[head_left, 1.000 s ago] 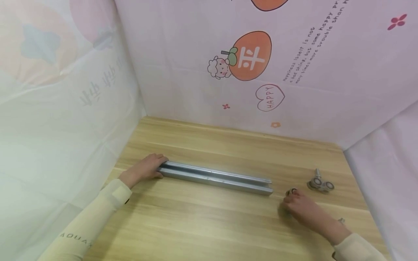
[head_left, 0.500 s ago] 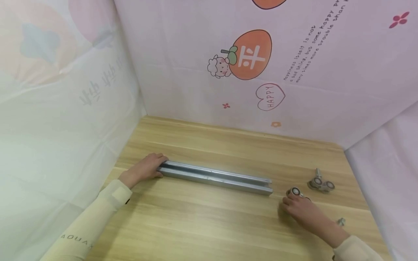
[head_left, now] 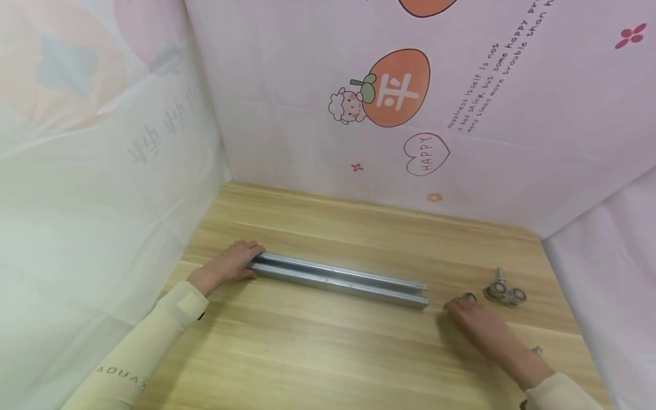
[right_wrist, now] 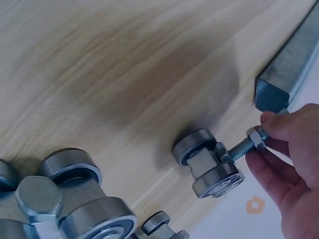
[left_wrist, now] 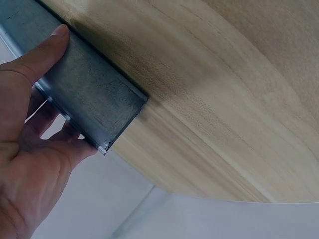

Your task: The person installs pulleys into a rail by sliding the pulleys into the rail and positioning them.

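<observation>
A grey metal channel rail (head_left: pixel 338 280) lies on the wooden table with its slot facing up. My left hand (head_left: pixel 233 262) grips its left end; in the left wrist view the thumb (left_wrist: pixel 50 50) presses one side and the fingers wrap the slotted side. Just beyond the rail's right end is my right hand (head_left: pixel 474 324). Its thumb and fingers pinch the threaded bolt (right_wrist: pixel 242 149) of a roller trolley (right_wrist: pixel 207 164), which has a nut on the bolt and bearing wheels. From the head, only one wheel of this trolley shows above the knuckles.
Another roller trolley (head_left: pixel 504 291) rests on the table to the right, its bolt sticking up. Close to the right wrist is a further trolley (right_wrist: pixel 40 199) with several wheels, mostly hidden from the head by the arm. Printed white cloth (head_left: pixel 287 114) walls the table.
My right hand has turned and shifted slightly with the trolley, whose wheels now show less above the knuckles. The left hand and the rail stay in place.
</observation>
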A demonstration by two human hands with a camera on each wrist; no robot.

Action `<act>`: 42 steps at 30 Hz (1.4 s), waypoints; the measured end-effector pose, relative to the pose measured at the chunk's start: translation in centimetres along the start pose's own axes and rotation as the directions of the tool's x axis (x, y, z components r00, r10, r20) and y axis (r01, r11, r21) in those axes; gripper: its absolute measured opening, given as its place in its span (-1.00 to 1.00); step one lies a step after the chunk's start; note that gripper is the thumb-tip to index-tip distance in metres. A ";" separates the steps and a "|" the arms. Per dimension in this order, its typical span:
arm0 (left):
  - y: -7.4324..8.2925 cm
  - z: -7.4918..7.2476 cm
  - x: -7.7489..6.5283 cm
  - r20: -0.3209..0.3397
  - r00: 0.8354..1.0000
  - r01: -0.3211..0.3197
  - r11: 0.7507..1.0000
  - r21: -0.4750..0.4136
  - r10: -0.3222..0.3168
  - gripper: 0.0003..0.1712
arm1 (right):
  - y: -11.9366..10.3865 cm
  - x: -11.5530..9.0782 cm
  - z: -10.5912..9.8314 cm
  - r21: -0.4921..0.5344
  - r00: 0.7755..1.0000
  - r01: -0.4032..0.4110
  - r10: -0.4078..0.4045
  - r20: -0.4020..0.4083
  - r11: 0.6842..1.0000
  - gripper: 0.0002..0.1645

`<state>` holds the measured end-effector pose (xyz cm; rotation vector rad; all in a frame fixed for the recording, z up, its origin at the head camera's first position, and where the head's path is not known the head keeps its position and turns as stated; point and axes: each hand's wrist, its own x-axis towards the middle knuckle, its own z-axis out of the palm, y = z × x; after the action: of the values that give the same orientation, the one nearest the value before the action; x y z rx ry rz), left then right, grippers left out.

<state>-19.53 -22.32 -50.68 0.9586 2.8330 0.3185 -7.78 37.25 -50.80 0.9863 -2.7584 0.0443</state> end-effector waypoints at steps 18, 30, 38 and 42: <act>-0.2 0.3 0.0 -0.014 1.000 0.005 1.000 0.000 -0.005 -0.28 | 1.3 0.3 -2.6 0.153 0.926 -0.374 0.377 0.010 0.915 -0.78; -0.2 0.4 -0.2 -0.018 1.000 0.015 1.000 -0.005 -0.015 -0.29 | 2.3 -1.2 -2.9 0.207 0.902 -0.428 0.430 0.039 0.880 -0.79; 0.0 0.3 -0.3 -0.020 1.000 0.023 1.000 -0.012 -0.023 -0.29 | 2.5 -1.1 -3.2 0.171 0.905 -0.424 0.421 0.054 0.890 -0.80; 0.2 0.3 -0.3 -0.026 1.000 0.018 1.000 -0.002 -0.018 -0.29 | 2.6 -0.9 -3.2 0.149 0.893 -0.449 0.437 0.105 0.881 -0.76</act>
<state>-19.12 -22.31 -50.86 0.9350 2.8621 0.3337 -8.11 40.13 -47.75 0.3680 -3.0248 0.3280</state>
